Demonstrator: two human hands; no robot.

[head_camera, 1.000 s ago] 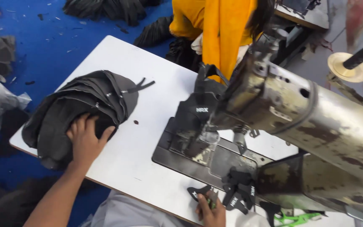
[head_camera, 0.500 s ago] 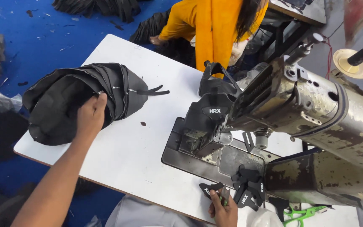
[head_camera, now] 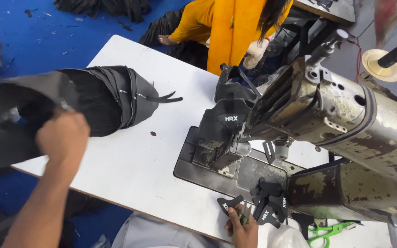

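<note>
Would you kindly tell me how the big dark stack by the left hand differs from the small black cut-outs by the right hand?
The dark fabric stack is large, curved and bundled; the small black pieces are flat, loose, little shapes. The left hand grips the stack at the table's left edge; the right hand touches the pieces by the sewing machine. Both are black.

Stack of black shoe uppers [head_camera: 102, 98] gripped by left hand [head_camera: 63, 137], small black patch [head_camera: 229, 204] pinched by right hand [head_camera: 242, 226], worn sewing machine [head_camera: 327, 115] mounted on white table [head_camera: 129, 165]
</note>
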